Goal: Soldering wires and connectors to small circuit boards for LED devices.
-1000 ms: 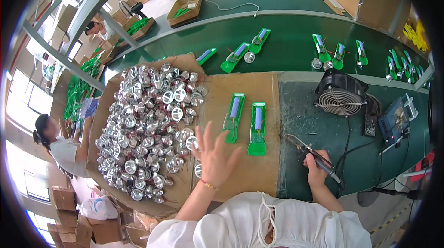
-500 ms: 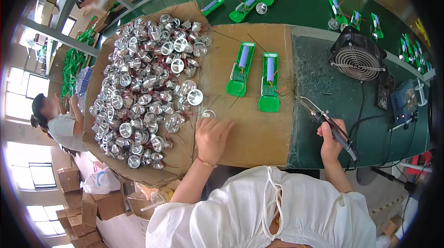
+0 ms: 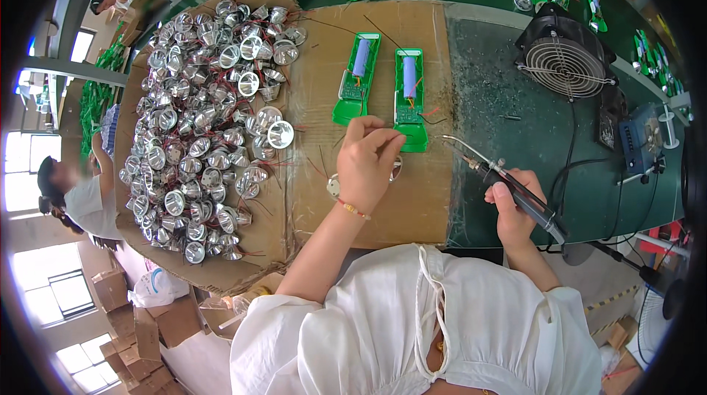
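Left arm: forearm [image 3: 318,251] bare, reaching forward and inward to the right; left hand [image 3: 362,172] back uppermost, fingers bent, thumb and forefinger drawn toward each other at the tips, contact between them unclear. Right arm: forearm [image 3: 532,261] bare, shorter in view, angled forward and slightly left; right hand [image 3: 517,202] closed in a grip, thumb [image 3: 504,197] laid uppermost, remaining fingers curled, partly hidden.

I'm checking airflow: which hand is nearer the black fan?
Right. In view, the right hand is below and slightly left of the black fan; the left hand is farther, lower left.
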The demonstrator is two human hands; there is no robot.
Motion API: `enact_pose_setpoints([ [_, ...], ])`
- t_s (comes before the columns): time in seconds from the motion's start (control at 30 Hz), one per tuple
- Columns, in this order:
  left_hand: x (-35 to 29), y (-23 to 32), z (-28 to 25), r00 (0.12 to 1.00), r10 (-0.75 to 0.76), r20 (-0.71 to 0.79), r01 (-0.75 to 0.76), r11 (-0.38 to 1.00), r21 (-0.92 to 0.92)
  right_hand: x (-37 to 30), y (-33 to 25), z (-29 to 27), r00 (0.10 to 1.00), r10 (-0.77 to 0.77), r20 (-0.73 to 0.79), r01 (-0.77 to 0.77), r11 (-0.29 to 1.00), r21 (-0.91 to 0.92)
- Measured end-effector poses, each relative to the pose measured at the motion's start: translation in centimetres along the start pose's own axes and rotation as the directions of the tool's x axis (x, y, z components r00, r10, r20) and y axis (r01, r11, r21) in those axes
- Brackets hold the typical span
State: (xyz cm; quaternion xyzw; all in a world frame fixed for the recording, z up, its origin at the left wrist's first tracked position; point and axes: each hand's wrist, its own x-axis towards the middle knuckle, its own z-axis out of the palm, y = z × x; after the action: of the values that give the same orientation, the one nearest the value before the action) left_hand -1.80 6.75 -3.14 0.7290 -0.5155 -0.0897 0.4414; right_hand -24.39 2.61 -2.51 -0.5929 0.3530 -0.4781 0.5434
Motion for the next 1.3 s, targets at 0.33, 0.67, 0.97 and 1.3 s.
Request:
enact_pose_setpoints([
  [0.33,-0.5,1.0,-1.3,0.899,-0.307,0.313,0.383,0.898,-0.218,-0.4,0.9,-0.6,0.999,0.012,0.036,-0.010,0.999,-0.041],
  [0.67,0.8,-0.4,-1.3,0.875,-0.258,0.409,0.349,0.923,-0.164,1.0,1.7,2.5,0.994,0.103,-0.021,-0.104,0.994,-0.020],
  [0.97,1.3,-0.4,-1.4,0.849,-0.271,0.453,0.369,0.918,-0.143,1.9,1.5,3.4,0.973,0.229,-0.039,-0.223,0.967,0.124],
  [1.3,1.4,-0.6,-1.4,0.841,-0.263,0.472,0.379,0.910,-0.168,1.9,1.2,3.2,0.970,0.240,-0.030,-0.237,0.969,0.077],
])
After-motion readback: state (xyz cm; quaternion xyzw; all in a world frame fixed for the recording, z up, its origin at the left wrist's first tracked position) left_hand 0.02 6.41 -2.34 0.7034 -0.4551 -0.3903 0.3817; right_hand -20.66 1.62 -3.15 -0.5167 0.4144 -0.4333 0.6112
